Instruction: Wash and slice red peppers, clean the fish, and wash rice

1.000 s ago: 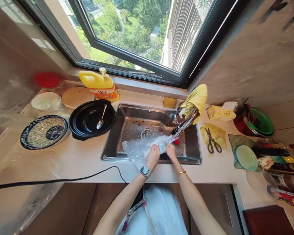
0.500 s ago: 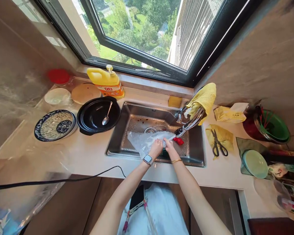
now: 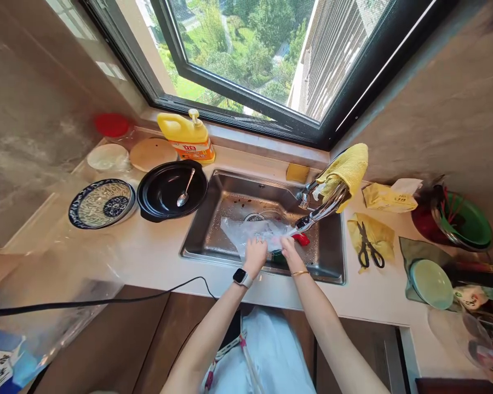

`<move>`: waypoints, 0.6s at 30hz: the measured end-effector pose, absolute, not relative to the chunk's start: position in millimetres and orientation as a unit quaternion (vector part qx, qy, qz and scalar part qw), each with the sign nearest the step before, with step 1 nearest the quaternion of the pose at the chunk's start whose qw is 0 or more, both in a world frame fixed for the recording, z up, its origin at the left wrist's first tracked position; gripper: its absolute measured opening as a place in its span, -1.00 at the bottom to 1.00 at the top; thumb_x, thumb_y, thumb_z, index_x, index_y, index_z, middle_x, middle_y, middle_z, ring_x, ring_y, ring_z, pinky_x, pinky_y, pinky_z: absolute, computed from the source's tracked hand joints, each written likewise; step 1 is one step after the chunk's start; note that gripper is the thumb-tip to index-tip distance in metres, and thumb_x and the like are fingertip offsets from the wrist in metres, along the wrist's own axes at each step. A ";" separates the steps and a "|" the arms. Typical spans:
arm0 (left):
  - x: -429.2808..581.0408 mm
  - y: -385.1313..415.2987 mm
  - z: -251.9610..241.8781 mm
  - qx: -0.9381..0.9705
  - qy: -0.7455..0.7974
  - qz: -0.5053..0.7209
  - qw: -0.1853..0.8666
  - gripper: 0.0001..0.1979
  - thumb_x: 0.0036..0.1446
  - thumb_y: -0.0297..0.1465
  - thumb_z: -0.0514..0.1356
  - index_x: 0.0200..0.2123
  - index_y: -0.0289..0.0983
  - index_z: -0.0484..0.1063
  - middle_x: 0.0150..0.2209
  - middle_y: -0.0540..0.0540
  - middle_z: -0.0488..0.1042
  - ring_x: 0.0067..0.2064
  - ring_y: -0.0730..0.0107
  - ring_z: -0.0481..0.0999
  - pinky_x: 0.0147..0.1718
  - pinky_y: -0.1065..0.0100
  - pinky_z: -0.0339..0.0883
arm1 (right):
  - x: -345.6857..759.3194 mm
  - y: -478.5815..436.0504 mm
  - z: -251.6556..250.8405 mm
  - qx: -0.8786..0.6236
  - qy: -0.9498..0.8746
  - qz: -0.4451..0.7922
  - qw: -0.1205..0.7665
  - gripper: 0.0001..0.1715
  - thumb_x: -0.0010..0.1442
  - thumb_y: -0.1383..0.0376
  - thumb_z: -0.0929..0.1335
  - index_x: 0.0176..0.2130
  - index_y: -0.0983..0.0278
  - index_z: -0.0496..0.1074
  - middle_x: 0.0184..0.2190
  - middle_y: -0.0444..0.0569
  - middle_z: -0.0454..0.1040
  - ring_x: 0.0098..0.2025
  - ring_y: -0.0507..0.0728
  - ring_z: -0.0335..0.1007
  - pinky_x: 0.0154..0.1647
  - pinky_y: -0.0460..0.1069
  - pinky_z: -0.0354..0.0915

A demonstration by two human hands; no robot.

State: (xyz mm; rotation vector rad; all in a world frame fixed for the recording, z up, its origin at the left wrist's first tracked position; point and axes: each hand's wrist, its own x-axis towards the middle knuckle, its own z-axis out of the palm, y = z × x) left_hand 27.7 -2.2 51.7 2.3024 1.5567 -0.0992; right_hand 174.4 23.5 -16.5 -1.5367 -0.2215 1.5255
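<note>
Both my hands are over the steel sink (image 3: 213,241), gripping a clear plastic bag (image 3: 246,230) under the spout of the chrome faucet (image 3: 320,208). My left hand (image 3: 255,254), with a smartwatch on its wrist, closes on the bag's near edge. My right hand (image 3: 289,250), wearing a thin gold bangle, pinches the bag's right end next to the spout. Red and green bits (image 3: 301,238) lie in the sink behind my right hand. A yellow cloth (image 3: 347,169) is draped over the faucet.
Left of the sink stand a black pot with a spoon (image 3: 172,189), a blue patterned plate (image 3: 102,202) and a yellow detergent jug (image 3: 187,137). On the right lie scissors (image 3: 367,246) on a yellow cloth, a pale green lid (image 3: 431,276) and stacked bowls (image 3: 462,221). A black cable (image 3: 107,301) crosses the counter front.
My hands have shifted a little on the bag and bunched it smaller beneath the spout. The view has swung slightly left and up.
</note>
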 end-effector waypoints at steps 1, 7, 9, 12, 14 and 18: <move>26.0 -2.3 54.5 0.818 0.548 -0.025 0.174 -0.71 0.21 -0.58 -0.01 -0.13 -0.34 0.48 -0.13 -0.30 0.53 0.01 0.08 0.45 0.05 0.01 0.23 | 172.6 21.2 -14.7 -0.636 -0.074 0.615 0.460 -0.77 -0.09 0.54 0.32 -0.52 0.21 0.29 -0.67 -0.19 0.34 -0.43 0.13 0.42 -0.28 0.03 0.41; 15.5 4.9 79.8 0.848 0.505 0.081 0.140 -0.74 0.24 -0.52 0.02 -0.12 -0.24 0.47 -0.04 -0.20 0.51 0.10 0.11 0.39 0.14 -0.02 0.15 | 181.7 -5.3 15.3 -0.636 0.014 0.628 0.448 -0.79 0.00 0.50 0.30 -0.33 0.24 0.34 -0.43 -0.11 0.53 -0.34 0.13 0.52 -0.16 0.16 0.46; 14.4 7.2 88.7 0.859 0.483 0.104 0.134 -0.72 0.24 -0.53 0.01 -0.10 -0.22 0.46 -0.01 -0.17 0.50 0.14 0.13 0.36 0.18 -0.02 0.10 | 186.5 -16.5 30.2 -0.604 0.054 0.648 0.461 -0.81 0.06 0.47 0.29 -0.29 0.23 0.34 -0.36 -0.09 0.56 -0.29 0.13 0.54 -0.13 0.17 0.46; 9.9 9.4 101.5 0.867 0.468 0.118 0.126 -0.72 0.24 -0.53 0.01 -0.13 -0.22 0.47 -0.07 -0.15 0.53 0.12 0.14 0.38 0.22 -0.06 0.05 | 183.7 -33.0 50.6 -0.558 0.113 0.669 0.479 -0.85 0.10 0.44 0.28 -0.28 0.24 0.34 -0.31 -0.03 0.58 -0.22 0.15 0.56 -0.09 0.18 0.45; 2.2 12.2 110.0 0.863 0.475 0.130 0.113 -0.72 0.24 -0.52 0.01 -0.15 -0.21 0.48 -0.12 -0.14 0.55 0.09 0.14 0.40 0.24 -0.12 -0.02 | 172.3 -42.1 60.7 -0.528 0.137 0.685 0.483 -0.88 0.13 0.41 0.27 -0.27 0.25 0.35 -0.28 0.03 0.59 -0.17 0.18 0.55 -0.06 0.20 0.44; -23.7 25.3 130.2 0.840 0.510 0.172 0.076 -0.71 0.23 -0.54 0.00 -0.17 -0.19 0.49 -0.13 -0.09 0.56 0.11 0.13 0.40 0.28 -0.20 -0.18 | 134.8 -49.2 72.2 -0.458 0.194 0.732 0.465 -0.83 0.20 0.36 0.26 -0.18 0.31 0.37 -0.21 0.10 0.57 -0.12 0.16 0.54 -0.01 0.16 0.42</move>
